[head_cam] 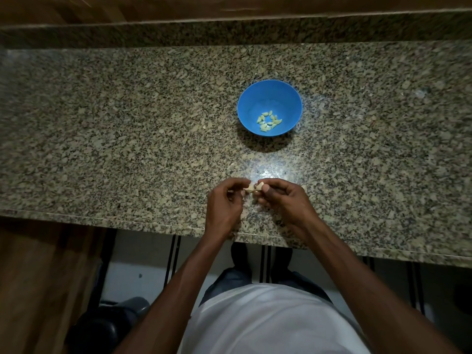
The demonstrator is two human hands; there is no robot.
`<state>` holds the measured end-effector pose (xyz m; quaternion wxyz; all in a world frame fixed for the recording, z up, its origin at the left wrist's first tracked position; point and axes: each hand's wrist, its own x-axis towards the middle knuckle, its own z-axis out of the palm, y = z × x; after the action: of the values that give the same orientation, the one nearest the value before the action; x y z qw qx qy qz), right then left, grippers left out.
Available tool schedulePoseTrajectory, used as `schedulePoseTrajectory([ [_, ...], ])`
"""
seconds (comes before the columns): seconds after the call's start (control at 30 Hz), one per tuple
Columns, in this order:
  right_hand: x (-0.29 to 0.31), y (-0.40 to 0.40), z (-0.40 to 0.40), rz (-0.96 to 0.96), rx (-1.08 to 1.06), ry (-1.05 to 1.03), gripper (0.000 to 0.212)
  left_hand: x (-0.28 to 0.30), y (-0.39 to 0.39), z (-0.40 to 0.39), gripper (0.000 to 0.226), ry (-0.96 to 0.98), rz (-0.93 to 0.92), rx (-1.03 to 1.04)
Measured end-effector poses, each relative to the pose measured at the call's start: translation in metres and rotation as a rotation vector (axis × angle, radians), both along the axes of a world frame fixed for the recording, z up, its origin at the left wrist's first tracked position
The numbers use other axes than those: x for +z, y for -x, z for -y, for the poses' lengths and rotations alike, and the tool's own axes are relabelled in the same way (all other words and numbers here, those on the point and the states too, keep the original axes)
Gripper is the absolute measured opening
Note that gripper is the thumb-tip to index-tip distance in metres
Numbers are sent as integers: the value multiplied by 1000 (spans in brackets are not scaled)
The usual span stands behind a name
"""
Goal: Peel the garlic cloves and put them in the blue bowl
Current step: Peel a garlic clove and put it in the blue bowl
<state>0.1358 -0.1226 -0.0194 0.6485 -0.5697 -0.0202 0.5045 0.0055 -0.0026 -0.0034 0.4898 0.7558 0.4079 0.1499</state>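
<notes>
A garlic clove (252, 189) sits just below the middle of the frame, held above the near part of the granite counter (127, 123) and pinched from both sides. The left hand (224, 203) comes in from the lower left and grips the clove's left end with curled thumb and fingertips; the right hand (283, 198) comes in from the lower right and pinches its right end, thumb and forefinger bent around it, the other fingers folded beneath. The two hands nearly meet at the clove, and whether its skin is partly off is too small to tell. Above them, a little right of centre, the blue bowl (270, 93) stands upright on the counter, well apart from the hands, with a small cluster of peeled cloves (268, 121) lying in its bottom. A bright patch of light falls on the stone between bowl and hands. The counter runs across the whole width of the frame, with a raised stone ledge along its far edge in the upper part. At the bottom the person's white shirt (268, 320) fills the lower centre, with pale floor visible beneath the counter's near edge.
</notes>
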Motion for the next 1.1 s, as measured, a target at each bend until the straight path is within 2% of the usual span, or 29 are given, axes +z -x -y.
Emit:
schedulePoseTrajectory([
  [0.2,0,-7,3,-65,9,-21,24,8,-5,-3,9,23,55,7],
  [0.5,-2,-6,2,-83,20,-4,28,6,-8,-8,17,-185,15,-204],
  [0.63,-3,-6,2,-73,9,-6,31,7,-9,-8,19,-237,2,-216],
  [0.8,-4,-9,6,-4,74,6,22,9,-9,-10,32,-227,-23,-225],
  [0.93,-3,-11,5,52,76,31,20,9,-11,-8,25,-347,-52,-249],
  [1.1,2,-13,3,113,88,39,21,10,-14,-7,24,-350,-37,-204],
])
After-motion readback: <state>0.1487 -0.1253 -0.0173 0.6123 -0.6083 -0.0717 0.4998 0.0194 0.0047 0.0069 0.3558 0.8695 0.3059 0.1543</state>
